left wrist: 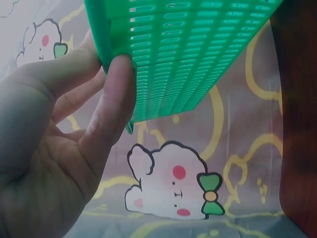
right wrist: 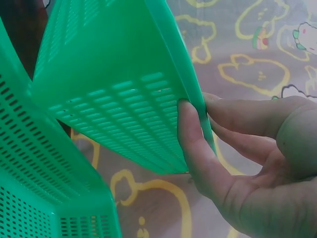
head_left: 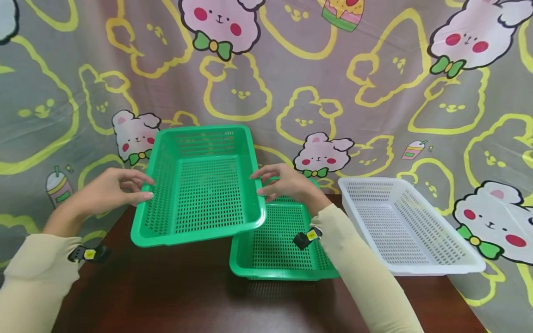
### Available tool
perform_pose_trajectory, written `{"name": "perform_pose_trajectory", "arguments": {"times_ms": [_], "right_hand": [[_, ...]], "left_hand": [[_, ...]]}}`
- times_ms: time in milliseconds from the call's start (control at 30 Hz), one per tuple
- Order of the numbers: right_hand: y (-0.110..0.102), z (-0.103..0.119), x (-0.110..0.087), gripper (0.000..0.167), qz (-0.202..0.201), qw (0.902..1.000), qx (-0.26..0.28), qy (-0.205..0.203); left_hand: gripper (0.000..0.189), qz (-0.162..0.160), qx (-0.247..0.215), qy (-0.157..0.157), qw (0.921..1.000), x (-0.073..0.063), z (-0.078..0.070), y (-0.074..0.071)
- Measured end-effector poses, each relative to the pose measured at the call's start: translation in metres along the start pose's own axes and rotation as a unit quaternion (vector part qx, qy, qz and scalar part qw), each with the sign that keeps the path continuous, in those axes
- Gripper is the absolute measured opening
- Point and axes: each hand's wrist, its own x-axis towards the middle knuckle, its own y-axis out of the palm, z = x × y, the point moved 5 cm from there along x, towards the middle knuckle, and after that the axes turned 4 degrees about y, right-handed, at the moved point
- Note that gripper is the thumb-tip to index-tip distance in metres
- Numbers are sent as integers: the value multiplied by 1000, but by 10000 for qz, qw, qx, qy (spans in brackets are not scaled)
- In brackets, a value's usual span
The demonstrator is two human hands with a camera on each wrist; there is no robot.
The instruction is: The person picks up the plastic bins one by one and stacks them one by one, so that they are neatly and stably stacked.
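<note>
A green plastic basket [head_left: 200, 235] with slotted walls is held up off the table, tilted so its inside faces me. My left hand [head_left: 111, 188] pinches its left rim; in the left wrist view the thumb [left wrist: 119, 84] lies along the outer side of the basket wall [left wrist: 198, 29]. On the opposite rim, my right hand [head_left: 287, 182] pinches the edge between thumb [right wrist: 190, 129] and fingers. A second green basket [head_left: 287, 274] sits on the table below and to the right, partly covered by the held one and by my right forearm.
A white slotted basket [head_left: 441, 269] stands at the right side of the dark brown table [head_left: 175, 296]. Behind the table hangs a grey cloth [head_left: 374, 138] printed with cartoon rabbits. Each wrist wears a small black camera.
</note>
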Motion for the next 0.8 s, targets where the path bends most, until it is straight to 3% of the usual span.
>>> {"name": "perform_pose_trajectory", "arguments": {"times_ms": [400, 800], "right_hand": [[-18, -9, -13, 47, -171, 9995, 30, 268], [-37, -12, -27, 47, -215, 9997, -115, 95]], "left_hand": [[43, -15, -442, 228, 9988, 13, -16, 9], [40, 17, -748, 428, 9963, 22, -28, 19]]}}
